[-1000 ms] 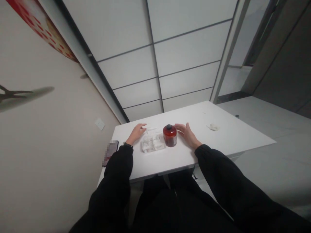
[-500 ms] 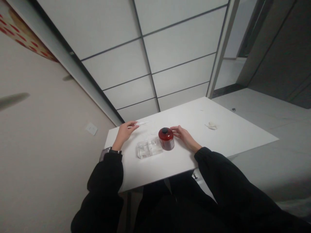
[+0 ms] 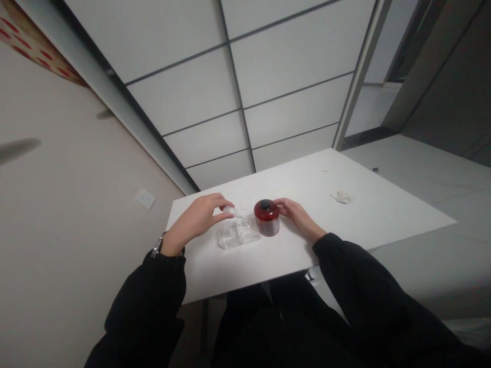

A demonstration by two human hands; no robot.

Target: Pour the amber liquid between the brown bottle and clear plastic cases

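Bench, white, fills the centre of the frame, seen from above the person's lap. Jar, dark red with a black cap, stands upright on it at centre frame. Clear box lies flat just left of the jar; whether the two touch cannot be told.

Left hand, at centre left, is raised over the left end of the box. Its grip is closed: thumb and fingertips pinch a small white piece above the box's far edge. What the piece is cannot be made out. A watch shows at that wrist.

Right hand, right of centre, lies low on the bench with its grip slack: fingers stretched out, tips touching the jar's right side, not wrapped round it.

White wad lies on the bench at right of centre, well apart from both hands. Socket sits on the wall at left
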